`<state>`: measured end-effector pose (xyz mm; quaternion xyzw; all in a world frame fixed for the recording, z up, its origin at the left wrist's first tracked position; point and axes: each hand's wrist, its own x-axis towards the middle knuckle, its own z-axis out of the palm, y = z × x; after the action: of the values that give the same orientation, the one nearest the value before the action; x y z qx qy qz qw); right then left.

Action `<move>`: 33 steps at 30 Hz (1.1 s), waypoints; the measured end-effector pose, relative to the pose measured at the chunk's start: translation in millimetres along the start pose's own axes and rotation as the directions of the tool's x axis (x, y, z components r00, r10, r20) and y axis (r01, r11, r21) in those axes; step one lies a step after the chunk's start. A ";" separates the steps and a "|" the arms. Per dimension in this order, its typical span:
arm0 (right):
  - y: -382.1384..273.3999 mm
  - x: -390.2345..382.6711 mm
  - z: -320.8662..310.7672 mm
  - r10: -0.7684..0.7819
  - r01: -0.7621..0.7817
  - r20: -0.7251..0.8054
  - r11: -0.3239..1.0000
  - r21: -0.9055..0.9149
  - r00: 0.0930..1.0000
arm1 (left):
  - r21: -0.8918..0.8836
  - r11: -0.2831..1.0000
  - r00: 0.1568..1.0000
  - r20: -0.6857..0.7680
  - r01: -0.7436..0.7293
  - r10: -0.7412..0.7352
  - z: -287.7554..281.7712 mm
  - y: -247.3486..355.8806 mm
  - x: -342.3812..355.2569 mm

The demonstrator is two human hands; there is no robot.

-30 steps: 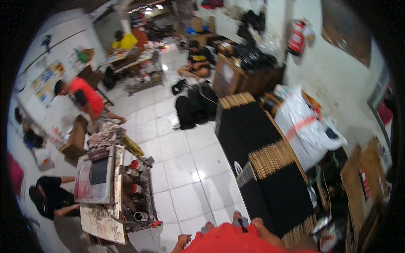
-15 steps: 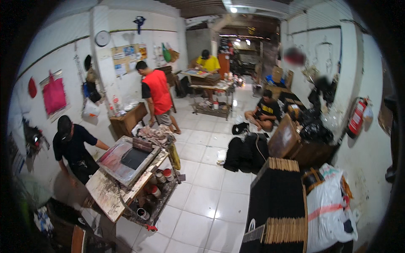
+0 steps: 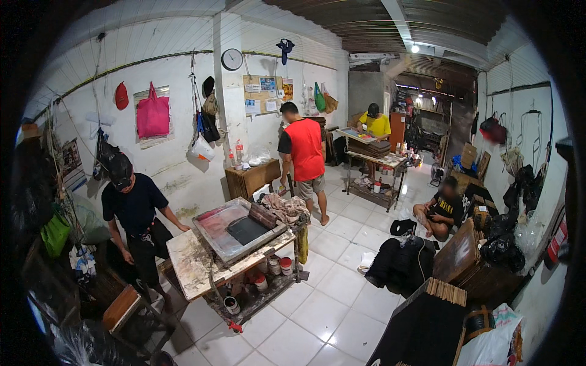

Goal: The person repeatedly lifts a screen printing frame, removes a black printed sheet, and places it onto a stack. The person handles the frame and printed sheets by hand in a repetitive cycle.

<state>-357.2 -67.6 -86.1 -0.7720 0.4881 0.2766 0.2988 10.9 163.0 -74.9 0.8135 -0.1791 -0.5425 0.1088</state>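
Neither of my hands, nor any part of my forearms, comes into the head view. Left of the middle stands a stained work table (image 3: 190, 261). On its top lies a screen-printing frame (image 3: 210, 222) with a dark rectangle in its mesh and pinkish smears around it. A crumpled rag (image 3: 287, 207) sits at the frame's far corner. Paint cans (image 3: 285, 265) crowd the shelf below. At the lower right rises a stack of black panels (image 3: 409, 326) with brown edges.
A person in dark clothes (image 3: 139, 207) stands left of the table, one hand at its edge. Beyond are a person in a red shirt (image 3: 305, 146), another in yellow (image 3: 377, 125) at a second table, and one seated on the floor (image 3: 442, 210). Black bundles (image 3: 394, 262) lie on the tiles.
My view has swung to the left, so the room's contents sit further right in the picture. The left wall shows more, and the black panel stack has slid partly out at the bottom.
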 end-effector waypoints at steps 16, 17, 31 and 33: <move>14.4 -18.8 35.9 0.006 -0.005 0.049 1.000 -0.012 0.999 | 0.153 0.987 0.999 0.024 -0.047 0.044 11.9 -21.0 16.2; 16.6 -21.4 40.3 0.009 -0.009 0.051 1.000 -0.014 0.999 | 0.158 0.986 0.998 0.029 -0.052 0.048 12.2 -22.4 17.2; 28.7 -67.3 107.6 0.078 -0.082 0.059 0.994 0.074 0.995 | 0.305 0.945 0.993 0.065 -0.115 0.100 8.7 -47.2 22.0; 29.1 -74.0 118.5 0.079 -0.084 0.061 0.994 0.074 0.995 | 0.328 0.936 0.992 0.068 -0.125 0.108 8.9 -51.9 22.1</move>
<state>-427.4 52.6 -117.7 -0.7310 0.5206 0.2921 0.3308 19.4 201.4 -116.2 0.7947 -0.3182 -0.5169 -0.0019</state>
